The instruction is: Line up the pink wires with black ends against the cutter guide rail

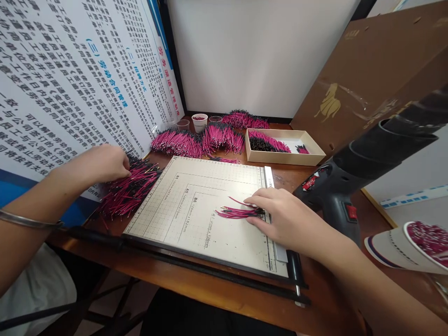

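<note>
My left hand point(111, 163) reaches to the top of a loose heap of magenta and black wires point(131, 189) at the left. Its fingers are curled together, and what lies between the fingertips is hidden. On the cream board of a paper cutter point(168, 205) lies a small bundle of wires point(233, 213), magenta with dark ends. My right hand point(271, 212) rests there with thumb and fingers closed about the bundle's right end. One stray wire point(236, 201) sticks out above the bundle, near my right fingertips.
Piles of wires point(182, 142) line the back of the table, with a paper cup point(199, 122) behind. A cardboard box point(287, 157) holds more wires. At right stand a black heat gun point(345, 205) and a cup point(395, 247) full of magenta pieces. The cutter's black arm point(196, 268) runs along the front.
</note>
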A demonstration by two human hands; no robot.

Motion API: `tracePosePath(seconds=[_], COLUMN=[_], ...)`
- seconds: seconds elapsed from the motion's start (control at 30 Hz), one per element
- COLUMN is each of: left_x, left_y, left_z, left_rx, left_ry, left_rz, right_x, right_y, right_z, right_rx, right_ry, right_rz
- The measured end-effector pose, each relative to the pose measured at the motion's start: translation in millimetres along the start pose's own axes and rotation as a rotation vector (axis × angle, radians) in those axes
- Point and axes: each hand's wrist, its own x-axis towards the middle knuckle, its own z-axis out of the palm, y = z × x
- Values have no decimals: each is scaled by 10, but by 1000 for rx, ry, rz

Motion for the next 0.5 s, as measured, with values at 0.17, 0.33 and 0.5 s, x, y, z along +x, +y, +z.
tracePosePath(seconds=[0.17, 0.33, 0.5], left_x=[-92, -112, 34], left_y=[443, 1091, 1708], left_z=[-199, -70, 195], left_rx=[238, -66, -532], left_ry=[-103, 124, -11], left_rz=[-205, 172, 756], right_x=[-38, -93, -145], right_y=[11, 43, 72], right_z=[-9, -47, -62], right_rx=[-22, -36, -39], right_ry=[2, -5, -5], right_rz=[12, 38, 63])
